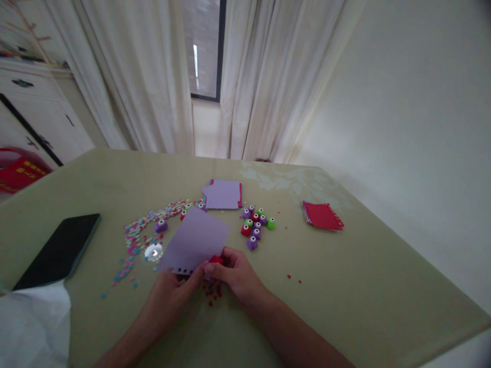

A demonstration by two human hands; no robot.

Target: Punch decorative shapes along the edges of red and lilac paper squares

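Observation:
My left hand (177,291) grips the lower edge of a purple sheet of paper (199,232), which is tilted up over the table. A row of small punched holes runs along that edge. At the sheet's lower right corner, my right hand (241,273) is closed around a small red craft punch (217,259), partly hidden by the fingers. The left fingertips are close to the punch, and the paper appears to meet it there. Below the hands lie tiny red paper bits (211,292). Several purple, red and green punches with eye-like tops (253,230) sit beyond my right hand.
Multicoloured paper bits (132,240) spread left of the sheet, around a shiny round piece (154,252) and a purple punch (161,225). Paper stacks lie behind (224,195) and at right (324,215). A black phone (59,250) and white tissue (36,324) lie left.

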